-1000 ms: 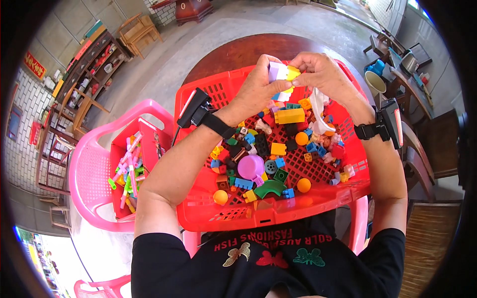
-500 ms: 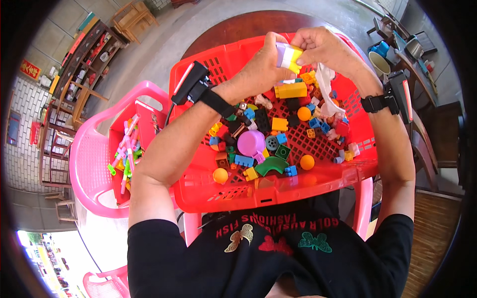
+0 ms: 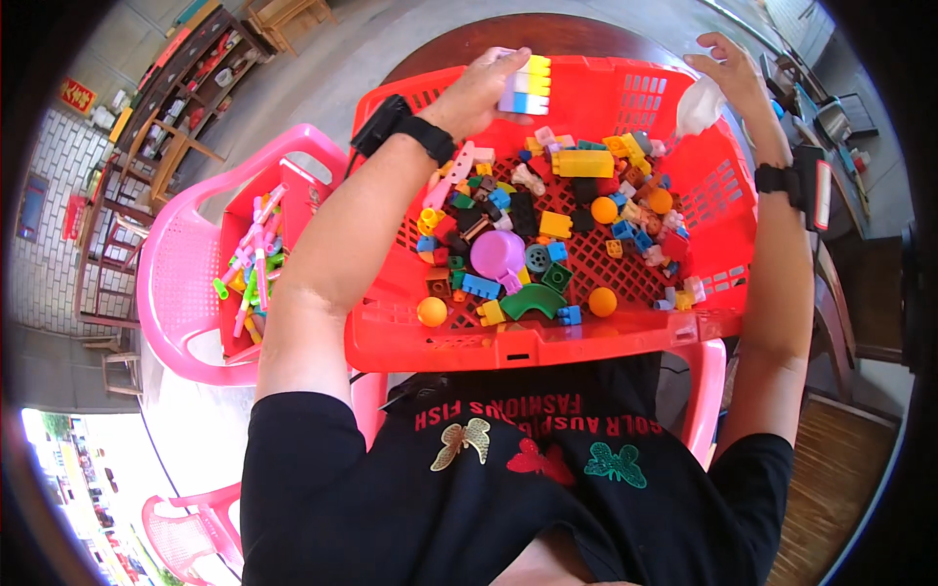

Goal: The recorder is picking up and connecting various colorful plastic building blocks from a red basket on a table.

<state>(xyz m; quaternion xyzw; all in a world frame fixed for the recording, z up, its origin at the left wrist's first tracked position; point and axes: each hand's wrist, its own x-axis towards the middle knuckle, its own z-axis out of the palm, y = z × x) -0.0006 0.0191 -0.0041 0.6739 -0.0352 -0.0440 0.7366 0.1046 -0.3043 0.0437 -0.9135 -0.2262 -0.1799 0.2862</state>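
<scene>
Hands have parted since the earlier frame: left hand [image 3: 486, 90] has drawn leftward with the block stack [image 3: 528, 86], while right hand [image 3: 735, 73] has let go of it and swung out to the right.

Left to right. Down and well to the left of the left hand, a pink chair [image 3: 176, 254] bears a red box [image 3: 301, 184] of coloured tubes [image 3: 260, 244]. Left hand itself: closed on the lilac end of the stack, thumb on top; yellow studs point right, a blue piece sits at the near end. Stack held clear above the far side of the red basket [image 3: 440, 349].

Below and right of that hand, loose pieces in the basket: purple cup [image 3: 498, 252], long yellow block [image 3: 584, 163], orange ball [image 3: 603, 302].

Far right, right hand half-curled, thumb and forefinger apart. White limp item [image 3: 700, 105] just below its fingers; cannot tell whether gripped or merely hanging there.

Reading: two-handed handling of the stack is broken off for now; left hand alone carries it, its pieces apparently keeping together.
</scene>
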